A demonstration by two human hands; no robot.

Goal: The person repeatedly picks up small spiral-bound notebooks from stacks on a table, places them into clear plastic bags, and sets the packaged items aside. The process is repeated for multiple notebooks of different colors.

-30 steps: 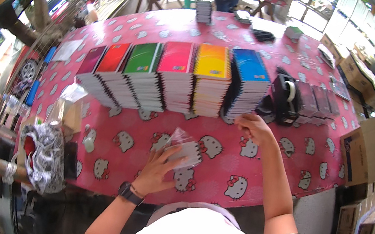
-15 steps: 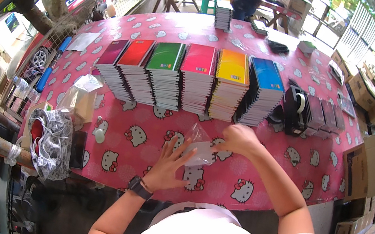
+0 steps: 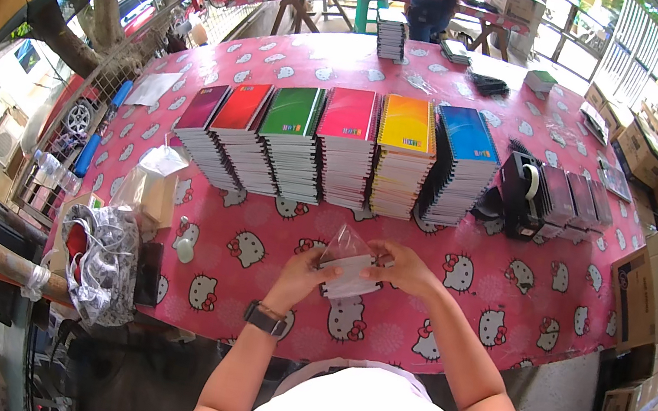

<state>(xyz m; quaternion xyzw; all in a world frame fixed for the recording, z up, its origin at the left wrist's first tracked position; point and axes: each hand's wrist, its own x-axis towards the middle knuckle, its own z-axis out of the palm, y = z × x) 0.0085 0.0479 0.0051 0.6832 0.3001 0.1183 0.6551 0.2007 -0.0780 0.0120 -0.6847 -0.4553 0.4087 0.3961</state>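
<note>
Left hand (image 3: 304,274) and right hand (image 3: 403,269) pinched opposite sides of a spiral notebook (image 3: 349,278) in clear plastic (image 3: 346,243), over pink tablecloth (image 3: 393,333).

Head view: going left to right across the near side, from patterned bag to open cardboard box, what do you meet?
Patterned bag, dark rectangular item, small pale object, left hand, white pad with clear plastic, right hand, open cardboard box.

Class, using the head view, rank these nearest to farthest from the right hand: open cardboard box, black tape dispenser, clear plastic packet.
1. Clear plastic packet: touching the right hand.
2. Black tape dispenser: ahead, to the right.
3. Open cardboard box: farther out, right.
</note>
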